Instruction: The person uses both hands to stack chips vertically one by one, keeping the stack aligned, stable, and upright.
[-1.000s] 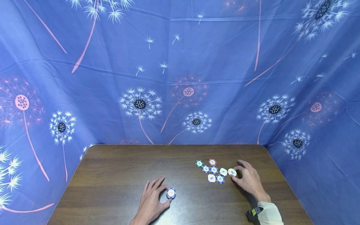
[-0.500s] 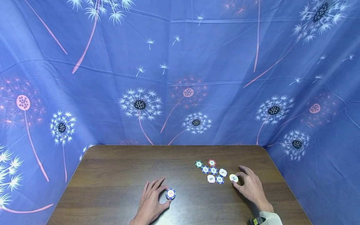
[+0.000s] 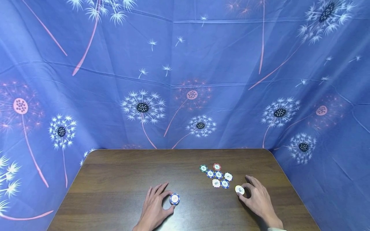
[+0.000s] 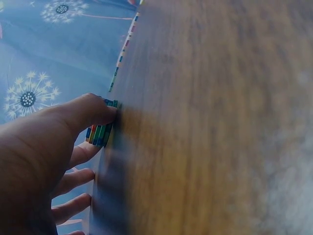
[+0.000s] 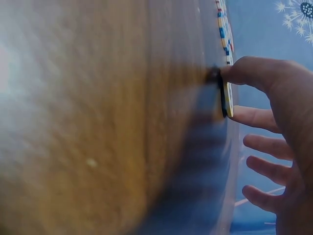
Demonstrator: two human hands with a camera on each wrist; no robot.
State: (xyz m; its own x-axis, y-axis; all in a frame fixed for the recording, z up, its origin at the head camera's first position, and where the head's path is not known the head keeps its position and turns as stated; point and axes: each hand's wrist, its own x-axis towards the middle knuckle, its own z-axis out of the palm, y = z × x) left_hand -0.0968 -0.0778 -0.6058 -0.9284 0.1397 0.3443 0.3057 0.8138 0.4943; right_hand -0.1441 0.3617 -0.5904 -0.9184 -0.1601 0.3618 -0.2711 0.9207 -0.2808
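Observation:
My left hand (image 3: 156,205) pinches a short stack of poker chips between thumb and index finger. In the head view its top is a blue-and-white chip (image 3: 174,199) marked 10; the left wrist view shows the layered edges of the stack (image 4: 100,134). On the right, my right hand (image 3: 258,200) holds a yellow-edged white poker chip (image 3: 239,190) marked 50 by its rim, with thumb and index finger. That chip's thin edge (image 5: 230,100) lies close to the table in the right wrist view. The other fingers of both hands are spread.
A loose group of flat chips lies right of the middle: a green one (image 3: 203,168), a red one (image 3: 216,166), several blue ones and two white ones, including a white chip (image 3: 216,183) marked 500. A blue dandelion-print cloth (image 3: 185,64) hangs behind the wooden table (image 3: 124,173).
The right hand has drawn the yellow-edged chip toward the table's front, away from the chip group it lay beside. The left hand stays in place with its stack.

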